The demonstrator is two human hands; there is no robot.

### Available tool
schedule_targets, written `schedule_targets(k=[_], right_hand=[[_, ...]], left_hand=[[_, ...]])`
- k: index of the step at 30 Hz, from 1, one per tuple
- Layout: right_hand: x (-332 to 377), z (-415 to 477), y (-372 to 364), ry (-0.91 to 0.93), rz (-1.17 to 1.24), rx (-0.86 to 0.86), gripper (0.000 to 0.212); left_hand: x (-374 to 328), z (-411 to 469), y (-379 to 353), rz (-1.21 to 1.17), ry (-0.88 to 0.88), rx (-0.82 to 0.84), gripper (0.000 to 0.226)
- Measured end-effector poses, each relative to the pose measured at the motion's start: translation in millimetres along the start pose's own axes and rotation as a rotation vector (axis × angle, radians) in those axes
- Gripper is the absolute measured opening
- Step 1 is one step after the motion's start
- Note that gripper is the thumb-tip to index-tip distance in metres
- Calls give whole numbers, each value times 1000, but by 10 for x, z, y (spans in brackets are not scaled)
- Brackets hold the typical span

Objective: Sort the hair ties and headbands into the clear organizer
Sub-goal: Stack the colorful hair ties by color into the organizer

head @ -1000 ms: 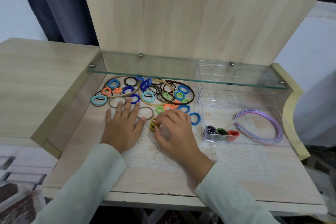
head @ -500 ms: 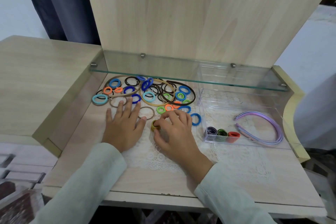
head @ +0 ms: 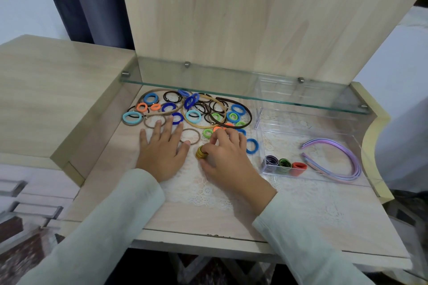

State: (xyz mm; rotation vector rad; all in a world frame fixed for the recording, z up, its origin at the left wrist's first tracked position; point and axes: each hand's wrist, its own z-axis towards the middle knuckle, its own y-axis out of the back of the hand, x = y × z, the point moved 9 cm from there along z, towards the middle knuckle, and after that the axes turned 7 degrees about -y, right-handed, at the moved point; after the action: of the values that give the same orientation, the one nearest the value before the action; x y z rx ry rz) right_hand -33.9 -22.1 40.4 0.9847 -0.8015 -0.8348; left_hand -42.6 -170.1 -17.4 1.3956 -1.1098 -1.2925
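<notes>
Several loose hair ties (head: 192, 115) in blue, orange, green, black and brown lie in a pile under the glass shelf, mixed with a tan headband (head: 203, 125) and a dark brown headband (head: 247, 113). My right hand (head: 225, 157) pinches a small stack of yellow hair ties (head: 200, 152) on the lace mat. Just left of that stack, my left hand (head: 161, 149) rests flat, fingers spread. The clear organizer (head: 261, 122) stands at the right; its front holds folded purple, green and red ties (head: 284, 165) and purple headbands (head: 342, 159).
A glass shelf (head: 243, 92) hangs low over the back of the desk, above the pile and the organizer's rear. A wooden back panel rises behind. The left side cabinet top (head: 58, 90) is higher than the desk. A blue tie (head: 252, 146) lies beside the organizer.
My right hand's fingers have closed tighter on the yellow ties, gathering them into a compact stack. The left hand has stayed flat in place.
</notes>
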Motion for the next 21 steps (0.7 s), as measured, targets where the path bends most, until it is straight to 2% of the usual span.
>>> schedule_targets(k=[6, 16, 18, 21], right_hand=[[48, 91, 23, 51, -8, 84, 10], [10, 82, 132, 44, 47, 186, 21], [-25, 89, 185, 37, 61, 203, 23], [-79, 115, 267, 35, 96, 200, 23]], left_hand=[[7, 1, -2, -23, 8, 37, 60], [0, 5, -12, -50, 13, 120, 59], [-8, 4, 13, -65, 15, 85, 61], [-136, -68, 134, -82, -56, -68, 60]])
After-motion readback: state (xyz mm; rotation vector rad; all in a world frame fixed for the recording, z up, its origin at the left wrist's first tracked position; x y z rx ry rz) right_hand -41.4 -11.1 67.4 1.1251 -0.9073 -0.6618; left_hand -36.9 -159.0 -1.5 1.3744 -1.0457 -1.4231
